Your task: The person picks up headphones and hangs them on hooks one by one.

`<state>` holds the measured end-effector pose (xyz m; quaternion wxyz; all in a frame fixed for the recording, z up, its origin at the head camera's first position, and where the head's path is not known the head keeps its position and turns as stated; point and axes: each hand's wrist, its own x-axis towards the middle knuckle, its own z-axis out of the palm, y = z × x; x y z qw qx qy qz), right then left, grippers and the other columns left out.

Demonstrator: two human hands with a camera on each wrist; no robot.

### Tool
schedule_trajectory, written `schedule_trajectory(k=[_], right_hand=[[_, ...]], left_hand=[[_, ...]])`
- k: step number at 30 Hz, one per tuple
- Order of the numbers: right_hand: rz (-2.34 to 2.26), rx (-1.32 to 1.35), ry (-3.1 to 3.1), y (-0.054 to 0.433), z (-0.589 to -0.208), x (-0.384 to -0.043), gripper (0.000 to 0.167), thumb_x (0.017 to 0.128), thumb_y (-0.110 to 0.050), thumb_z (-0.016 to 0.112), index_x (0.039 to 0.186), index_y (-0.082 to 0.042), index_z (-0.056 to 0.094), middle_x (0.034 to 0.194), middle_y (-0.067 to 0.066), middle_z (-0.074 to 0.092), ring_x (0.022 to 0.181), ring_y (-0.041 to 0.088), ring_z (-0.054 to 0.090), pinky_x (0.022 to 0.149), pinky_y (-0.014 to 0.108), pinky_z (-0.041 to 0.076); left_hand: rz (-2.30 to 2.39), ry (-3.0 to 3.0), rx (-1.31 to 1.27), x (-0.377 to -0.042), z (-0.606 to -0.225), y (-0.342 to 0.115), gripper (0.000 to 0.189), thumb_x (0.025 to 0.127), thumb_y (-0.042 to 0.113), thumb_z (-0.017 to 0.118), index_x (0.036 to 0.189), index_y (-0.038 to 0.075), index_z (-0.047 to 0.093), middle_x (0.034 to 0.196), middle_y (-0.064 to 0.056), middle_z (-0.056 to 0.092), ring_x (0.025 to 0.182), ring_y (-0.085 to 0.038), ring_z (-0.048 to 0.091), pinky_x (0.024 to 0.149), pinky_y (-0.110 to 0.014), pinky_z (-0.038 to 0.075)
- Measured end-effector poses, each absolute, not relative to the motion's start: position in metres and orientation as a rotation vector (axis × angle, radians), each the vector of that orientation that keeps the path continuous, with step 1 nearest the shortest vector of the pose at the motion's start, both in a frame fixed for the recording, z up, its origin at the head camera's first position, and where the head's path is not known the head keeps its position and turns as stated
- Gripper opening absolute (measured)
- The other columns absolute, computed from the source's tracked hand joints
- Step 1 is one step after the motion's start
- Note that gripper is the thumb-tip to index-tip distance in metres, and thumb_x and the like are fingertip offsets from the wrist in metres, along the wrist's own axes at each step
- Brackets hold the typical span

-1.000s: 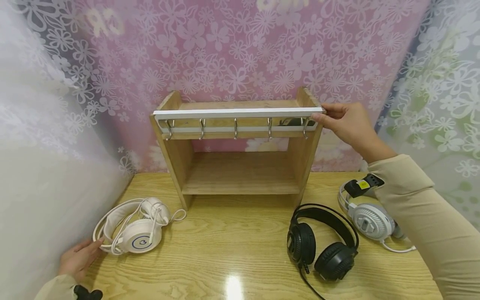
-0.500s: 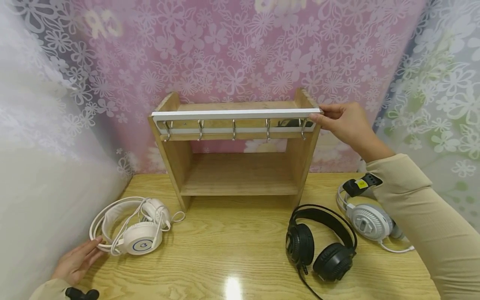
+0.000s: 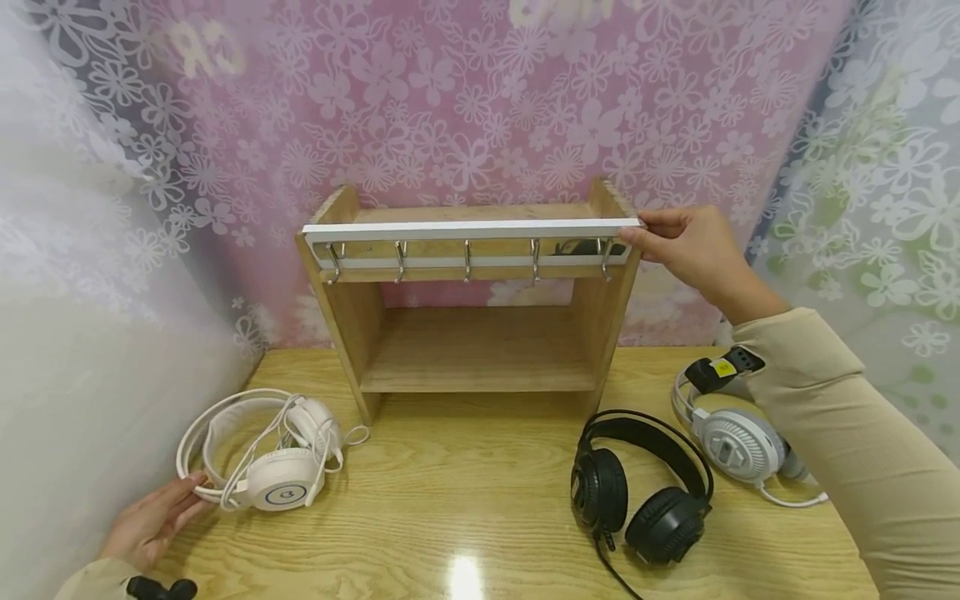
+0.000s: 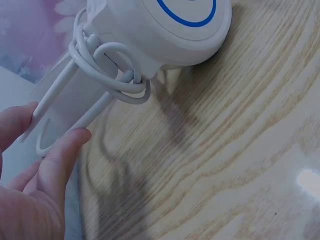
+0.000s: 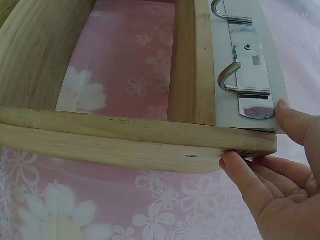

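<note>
At the left, my left hand (image 3: 153, 521) pinches the headband of a white headset (image 3: 285, 485) between thumb and fingers. The left wrist view shows the headband's two thin white rods (image 4: 95, 107) with cable wound round them, and shadows on the table below. My right hand (image 3: 693, 254) grips the top right corner of a small wooden shelf (image 3: 480, 350). Across the shelf's upper front runs a white rail with metal hooks (image 3: 467, 260). In the right wrist view, the thumb (image 5: 292, 120) presses the rail's end while the fingers lie against the side panel (image 5: 150, 142).
Front right on the wooden table (image 3: 450, 492) lies a black headset (image 3: 667, 525), its cable running toward the front edge. A grey-white headset (image 3: 738, 446) lies beyond it, partly under my right forearm. Pink flowered cloth (image 3: 465, 100) hangs behind the shelf.
My left hand has shifted slightly left with the white headset's headband, which has risen and tilted a little. The right hand keeps its grip on the shelf corner.
</note>
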<state>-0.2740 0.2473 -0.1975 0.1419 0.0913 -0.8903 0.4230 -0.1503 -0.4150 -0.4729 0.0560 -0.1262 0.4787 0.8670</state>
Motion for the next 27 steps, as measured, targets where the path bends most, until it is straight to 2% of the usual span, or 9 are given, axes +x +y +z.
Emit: schedule_trajectory(k=[10,19,27], right_hand=[[1.199,0.268,-2.564,0.247,-0.198,-0.273,0.063,0.087,-0.046,0.066,0.131,-0.002,0.057,0.122,0.021,0.062,0.079,-0.006,0.064,0.068,0.01,0.05],[1.238,0.28,-2.552,0.247,-0.199,-0.275,0.062,0.088,-0.043,0.066,0.133,-0.001,0.056,0.124,0.022,0.06,0.079,-0.007,0.063,0.069,0.012,0.052],[1.255,0.275,-2.546,0.248,-0.199,-0.274,0.063,0.087,-0.043,0.067,0.133,-0.002,0.056,0.123,0.021,0.061,0.079,-0.006,0.064,0.068,0.012,0.052]], left_hand=[[2.65,1.52,-0.348,-0.152,-0.461,-0.409,0.034,0.096,-0.008,0.047,0.084,0.006,0.075,0.087,-0.005,0.073,0.085,-0.013,0.07,0.079,-0.024,0.055],[2.687,1.582,-0.45,-0.149,-0.446,-0.397,0.028,0.092,-0.004,0.058,0.081,0.015,0.075,0.085,-0.002,0.074,0.082,-0.013,0.071,0.074,-0.025,0.056],[2.773,1.593,-0.213,-0.149,-0.44,-0.386,0.032,0.093,-0.01,0.054,0.093,0.013,0.076,0.093,-0.006,0.074,0.086,-0.016,0.071,0.076,-0.027,0.056]])
